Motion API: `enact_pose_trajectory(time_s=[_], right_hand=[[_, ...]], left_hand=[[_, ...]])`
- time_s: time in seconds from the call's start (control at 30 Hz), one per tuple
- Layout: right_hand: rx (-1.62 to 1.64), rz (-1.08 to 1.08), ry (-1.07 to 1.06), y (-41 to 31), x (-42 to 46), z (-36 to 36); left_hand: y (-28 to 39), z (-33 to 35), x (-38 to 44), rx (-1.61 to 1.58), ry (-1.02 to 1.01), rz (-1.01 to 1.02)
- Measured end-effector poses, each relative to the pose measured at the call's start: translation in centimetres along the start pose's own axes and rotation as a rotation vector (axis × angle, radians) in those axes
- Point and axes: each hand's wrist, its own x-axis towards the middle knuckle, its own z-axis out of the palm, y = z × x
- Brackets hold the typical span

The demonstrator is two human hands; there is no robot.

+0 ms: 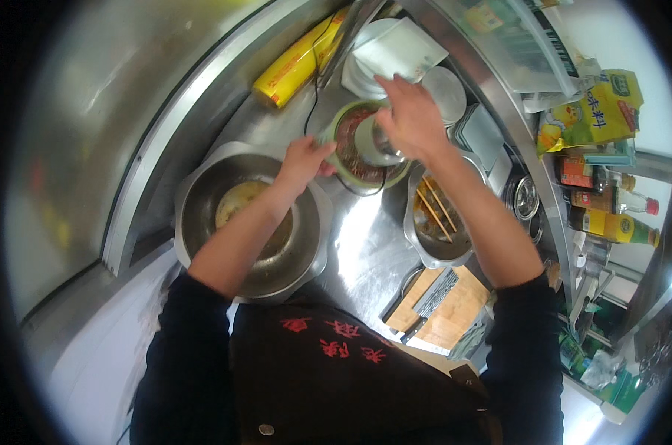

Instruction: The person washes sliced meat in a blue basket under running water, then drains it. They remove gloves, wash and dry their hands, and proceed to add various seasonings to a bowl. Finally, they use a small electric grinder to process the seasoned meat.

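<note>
A round green-rimmed container [341,161] with dark reddish contents stands before me on the steel counter. My left hand [308,160] grips its left rim. Over the container, my right hand [411,119] is on a pale round piece with a shiny metal part [376,142]; its fingers are spread, and whether they grip it cannot be seen. A black cord runs from beside the container. At the left, partly under my left forearm, stands a large metal pot [308,239] with a little yellowish liquid. A smaller metal pot [419,245] at the right holds wooden chopsticks [439,208] and brown residue.
A cleaver [436,292] lies on a wooden cutting board [458,311] at the lower right. A yellow roll [291,67], stacked plates [364,55] and a round lid [444,94] stand at the back. Bottles [608,222] and a yellow seasoning bag [597,114] fill the right shelf.
</note>
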Motion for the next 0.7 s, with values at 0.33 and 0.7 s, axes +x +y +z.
enact_pose_trajectory(time_s=[0.33,0.7], right_hand=[[0.006,0.046,0.005,0.0,-0.1,-0.4],[0.045,0.094,-0.138,-2.5,-1.2,-1.1]], left_hand=[[0.1,0.0,1.6,0.053,0.008,0.013],[-1.3,-0.5,0.3,-0.050,0.019,-0.005]])
